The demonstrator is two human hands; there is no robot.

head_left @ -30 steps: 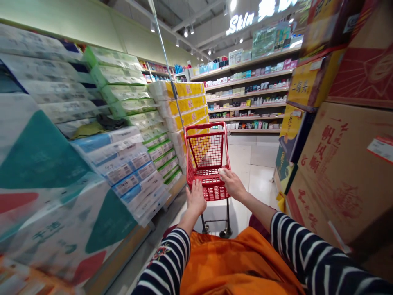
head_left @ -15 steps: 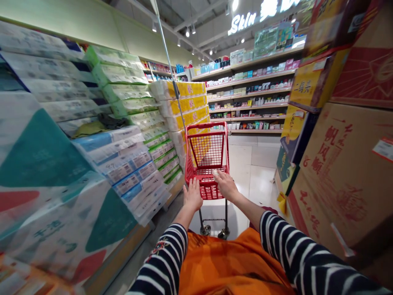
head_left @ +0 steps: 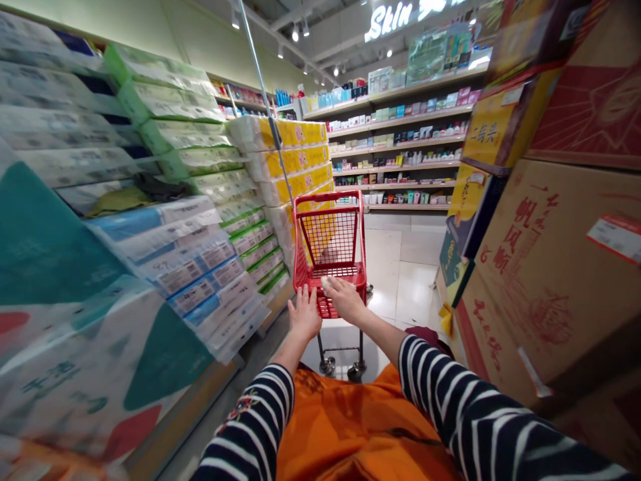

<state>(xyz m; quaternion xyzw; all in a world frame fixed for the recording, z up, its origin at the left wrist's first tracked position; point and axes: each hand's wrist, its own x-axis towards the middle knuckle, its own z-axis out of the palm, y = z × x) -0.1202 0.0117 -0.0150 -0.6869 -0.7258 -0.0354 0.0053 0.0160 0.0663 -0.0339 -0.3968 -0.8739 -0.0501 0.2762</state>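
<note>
While red cart [head_left: 331, 269] stands ahead, betw. stacked packs [head_left: 200, 274] & cartons [head_left: 565, 267], L hand [head_left: 304, 315] at its near rim, fingers spread, nothing held; R hand [head_left: 344, 299], half-curled, has sm. white item [head_left: 325, 282], ID unclear.

Your left hand [head_left: 305, 312] was spread at the red shopping cart [head_left: 328, 270] | your right hand [head_left: 344, 298] held a small white item [head_left: 325, 283] | tissue packs [head_left: 203, 277] stood left, cardboard cartons [head_left: 555, 280] right
</note>
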